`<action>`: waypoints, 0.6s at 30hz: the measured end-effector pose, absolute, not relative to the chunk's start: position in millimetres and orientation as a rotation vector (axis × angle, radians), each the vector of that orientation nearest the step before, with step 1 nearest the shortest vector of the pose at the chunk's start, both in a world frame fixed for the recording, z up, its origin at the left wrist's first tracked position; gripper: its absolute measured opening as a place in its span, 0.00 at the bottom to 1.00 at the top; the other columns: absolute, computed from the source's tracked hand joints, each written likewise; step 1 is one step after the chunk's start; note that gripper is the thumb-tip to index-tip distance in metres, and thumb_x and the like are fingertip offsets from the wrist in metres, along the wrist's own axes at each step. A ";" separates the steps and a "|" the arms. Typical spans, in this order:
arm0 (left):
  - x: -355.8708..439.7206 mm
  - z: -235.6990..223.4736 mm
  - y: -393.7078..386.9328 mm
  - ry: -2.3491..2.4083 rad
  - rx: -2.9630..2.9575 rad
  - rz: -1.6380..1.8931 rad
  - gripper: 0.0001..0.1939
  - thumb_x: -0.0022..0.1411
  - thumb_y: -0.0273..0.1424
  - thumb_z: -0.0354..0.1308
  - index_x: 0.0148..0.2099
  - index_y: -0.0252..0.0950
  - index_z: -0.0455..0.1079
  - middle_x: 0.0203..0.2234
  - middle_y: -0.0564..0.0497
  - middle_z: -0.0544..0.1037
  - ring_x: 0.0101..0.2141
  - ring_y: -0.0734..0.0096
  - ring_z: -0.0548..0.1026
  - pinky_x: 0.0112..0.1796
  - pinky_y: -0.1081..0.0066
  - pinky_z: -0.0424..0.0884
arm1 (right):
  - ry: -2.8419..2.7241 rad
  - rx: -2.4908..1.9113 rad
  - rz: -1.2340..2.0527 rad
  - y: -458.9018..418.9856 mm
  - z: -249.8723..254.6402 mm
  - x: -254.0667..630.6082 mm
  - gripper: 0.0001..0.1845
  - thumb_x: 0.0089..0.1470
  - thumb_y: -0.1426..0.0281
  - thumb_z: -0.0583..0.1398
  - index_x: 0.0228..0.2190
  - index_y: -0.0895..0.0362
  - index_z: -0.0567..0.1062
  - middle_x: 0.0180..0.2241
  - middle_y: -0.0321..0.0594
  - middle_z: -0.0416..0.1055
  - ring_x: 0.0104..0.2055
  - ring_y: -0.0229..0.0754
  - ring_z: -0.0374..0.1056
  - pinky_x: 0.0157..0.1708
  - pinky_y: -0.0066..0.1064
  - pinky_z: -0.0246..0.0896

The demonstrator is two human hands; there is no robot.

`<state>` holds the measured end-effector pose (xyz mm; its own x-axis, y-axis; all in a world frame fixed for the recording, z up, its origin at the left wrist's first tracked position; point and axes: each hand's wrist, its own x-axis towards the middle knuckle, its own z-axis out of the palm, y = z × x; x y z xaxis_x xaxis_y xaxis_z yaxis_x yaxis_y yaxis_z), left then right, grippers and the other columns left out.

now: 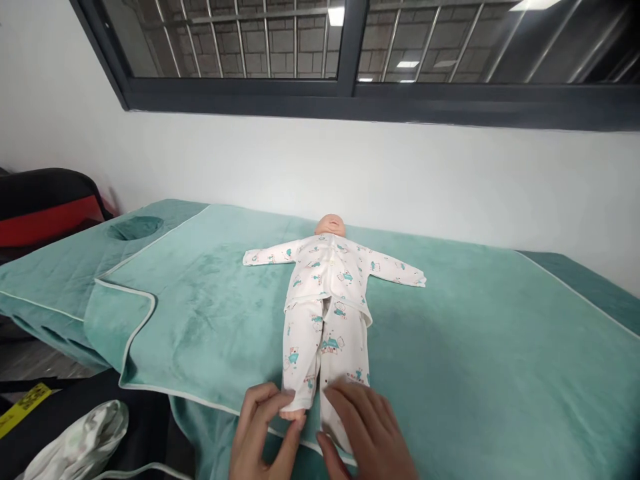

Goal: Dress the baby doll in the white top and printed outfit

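Note:
A baby doll [327,293] lies face up on a teal blanket [450,347], arms spread, dressed in white pyjamas with teal animal prints. Its head [331,225] points toward the wall. My left hand [263,433] pinches the cuff of the doll's left-side trouser leg, where a small foot [293,415] pokes out. My right hand [367,430] rests on the end of the other trouser leg, fingers curled over the cloth.
The blanket covers a teal massage bed [45,280] with a face hole [134,227] at left. A black and red chair [43,207] stands far left. A crumpled pale cloth [80,443] and a yellow tag [23,407] lie low left. A white wall and dark window rise behind.

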<state>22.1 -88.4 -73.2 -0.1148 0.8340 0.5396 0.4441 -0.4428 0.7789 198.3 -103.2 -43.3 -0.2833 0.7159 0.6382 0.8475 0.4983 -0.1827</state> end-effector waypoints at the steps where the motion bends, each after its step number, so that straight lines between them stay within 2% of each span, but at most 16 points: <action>1: 22.5 -67.6 -88.8 1.416 1.810 1.583 0.07 0.62 0.33 0.59 0.42 0.41 0.74 0.39 0.48 0.72 0.38 0.68 0.75 0.38 0.71 0.73 | -2.075 -1.315 -0.255 -97.3 -41.6 190.1 0.18 0.55 0.70 0.59 0.48 0.56 0.70 0.41 0.44 0.77 0.42 0.49 0.72 0.38 0.37 0.65; 3: 23.0 -59.1 -88.7 1.424 1.808 1.594 0.07 0.62 0.34 0.59 0.42 0.41 0.74 0.38 0.49 0.72 0.36 0.69 0.75 0.37 0.72 0.72 | -2.039 -1.404 -0.185 -88.0 -41.1 175.3 0.14 0.55 0.73 0.56 0.45 0.55 0.72 0.40 0.42 0.76 0.41 0.49 0.71 0.39 0.38 0.62; 5: 23.3 -55.1 -88.2 1.426 1.814 1.604 0.06 0.62 0.34 0.59 0.42 0.41 0.74 0.37 0.49 0.71 0.36 0.69 0.75 0.37 0.72 0.72 | -1.988 -1.447 -0.069 -83.3 -43.0 165.5 0.09 0.54 0.76 0.55 0.36 0.53 0.72 0.35 0.39 0.75 0.38 0.47 0.69 0.39 0.38 0.59; 7: 23.0 -55.0 -88.0 1.434 1.820 1.614 0.06 0.63 0.34 0.58 0.41 0.41 0.74 0.37 0.49 0.72 0.36 0.69 0.75 0.38 0.72 0.72 | -1.959 -1.426 0.027 -82.6 -45.6 161.5 0.08 0.54 0.77 0.54 0.30 0.53 0.70 0.31 0.37 0.73 0.36 0.45 0.67 0.39 0.37 0.57; 12: 19.0 -60.3 -89.0 1.400 1.871 1.583 0.07 0.64 0.32 0.57 0.44 0.41 0.73 0.38 0.49 0.70 0.37 0.70 0.74 0.38 0.73 0.72 | -1.975 -1.316 0.095 -87.7 -49.6 162.4 0.05 0.54 0.73 0.56 0.35 0.53 0.70 0.34 0.37 0.74 0.37 0.44 0.67 0.43 0.36 0.55; 14: 16.8 -61.4 -89.1 1.382 1.903 1.564 0.07 0.64 0.30 0.56 0.44 0.42 0.73 0.39 0.48 0.70 0.38 0.70 0.74 0.38 0.73 0.72 | -1.974 -1.315 0.098 -88.5 -50.5 162.5 0.03 0.55 0.73 0.56 0.33 0.53 0.69 0.33 0.36 0.74 0.36 0.42 0.67 0.42 0.35 0.54; 18: 11.5 -63.2 -88.6 1.390 2.005 1.552 0.08 0.64 0.29 0.55 0.45 0.42 0.73 0.39 0.47 0.71 0.36 0.69 0.74 0.35 0.72 0.72 | -1.920 -1.232 -0.003 -89.8 -57.7 160.6 0.06 0.53 0.75 0.53 0.29 0.54 0.69 0.28 0.34 0.73 0.33 0.40 0.66 0.39 0.34 0.55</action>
